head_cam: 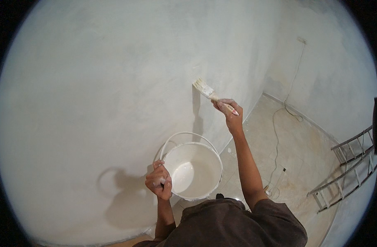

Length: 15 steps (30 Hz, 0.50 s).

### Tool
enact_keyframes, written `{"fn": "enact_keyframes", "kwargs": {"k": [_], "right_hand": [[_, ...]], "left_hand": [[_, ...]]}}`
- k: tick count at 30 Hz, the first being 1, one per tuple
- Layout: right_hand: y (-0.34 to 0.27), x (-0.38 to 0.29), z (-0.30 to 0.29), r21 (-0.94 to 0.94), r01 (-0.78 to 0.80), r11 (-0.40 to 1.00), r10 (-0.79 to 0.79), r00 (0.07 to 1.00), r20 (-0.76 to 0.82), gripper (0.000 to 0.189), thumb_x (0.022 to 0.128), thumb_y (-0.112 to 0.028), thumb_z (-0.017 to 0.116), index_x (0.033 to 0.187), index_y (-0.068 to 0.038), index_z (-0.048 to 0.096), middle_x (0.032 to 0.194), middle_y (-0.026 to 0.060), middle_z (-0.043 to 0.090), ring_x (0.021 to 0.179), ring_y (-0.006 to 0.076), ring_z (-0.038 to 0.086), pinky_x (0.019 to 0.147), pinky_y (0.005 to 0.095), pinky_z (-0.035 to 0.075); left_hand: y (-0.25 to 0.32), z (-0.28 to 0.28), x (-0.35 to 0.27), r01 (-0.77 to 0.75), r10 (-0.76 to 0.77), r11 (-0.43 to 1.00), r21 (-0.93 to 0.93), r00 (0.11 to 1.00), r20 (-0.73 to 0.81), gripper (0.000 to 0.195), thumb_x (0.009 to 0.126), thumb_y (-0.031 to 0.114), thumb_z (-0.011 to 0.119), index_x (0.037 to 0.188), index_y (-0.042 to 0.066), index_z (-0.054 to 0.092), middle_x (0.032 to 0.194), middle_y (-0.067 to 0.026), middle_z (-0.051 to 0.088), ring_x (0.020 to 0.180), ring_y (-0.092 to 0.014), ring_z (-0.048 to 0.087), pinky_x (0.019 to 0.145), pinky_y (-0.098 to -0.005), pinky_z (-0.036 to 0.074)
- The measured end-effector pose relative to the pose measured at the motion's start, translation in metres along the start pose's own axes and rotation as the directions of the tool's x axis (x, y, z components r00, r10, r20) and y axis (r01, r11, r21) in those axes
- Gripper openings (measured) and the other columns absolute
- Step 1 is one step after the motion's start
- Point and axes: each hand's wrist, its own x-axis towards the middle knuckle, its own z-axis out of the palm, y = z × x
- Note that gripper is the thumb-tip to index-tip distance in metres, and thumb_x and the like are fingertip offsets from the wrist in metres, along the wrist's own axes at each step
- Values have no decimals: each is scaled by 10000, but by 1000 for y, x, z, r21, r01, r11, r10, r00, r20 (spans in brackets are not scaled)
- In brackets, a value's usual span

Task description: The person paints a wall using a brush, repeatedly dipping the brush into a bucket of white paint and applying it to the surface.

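In my right hand (228, 108) is a paintbrush (207, 91), held by its handle. White paint coats the ferrule and bristles, whose tips are at the surface of the wall (114, 92); whether they press on it I cannot tell. My left hand (159, 182) grips the left side of a white plastic bucket (218, 182), near where the handle joins. White liquid paint (184, 176) lies in the bottom of the bucket. The bucket's wire-like handle (188, 132) stands up towards the wall. Paint smears show on the fingers of both hands.
On the right, a metal ladder (340, 185) leans or lies near the side wall (324, 86). A cable (276, 136) runs from a wall socket (302, 40) down across the tiled floor (256, 148). White paint spots (229, 150) mark the floor by the wall's foot.
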Motion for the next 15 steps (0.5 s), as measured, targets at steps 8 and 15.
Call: {"fn": "enact_keyframes", "kwargs": {"k": [8, 15], "right_hand": [[-39, 15, 14, 101, 142, 985, -134, 988, -83, 335, 975, -152, 624, 1176, 114, 587, 1065, 232, 689, 1011, 297, 696, 933, 383, 571], [-3, 3, -1, -117, 23, 993, -30, 998, -53, 290, 964, -129, 632, 1136, 105, 627, 1051, 212, 700, 982, 270, 706, 912, 363, 583]], "left_hand": [[-10, -18, -7, 40, -38, 999, -14, 993, 115, 197, 683, -16, 599, 639, 72, 427, 517, -4, 440, 484, -147, 410, 867, -490, 407], [-14, -22, -6, 53, -50, 999, -9, 983, 175, 235, 672, -2, 607, 550, 64, 417, 519, -17, 464, 480, -154, 411, 860, -477, 414]]}}
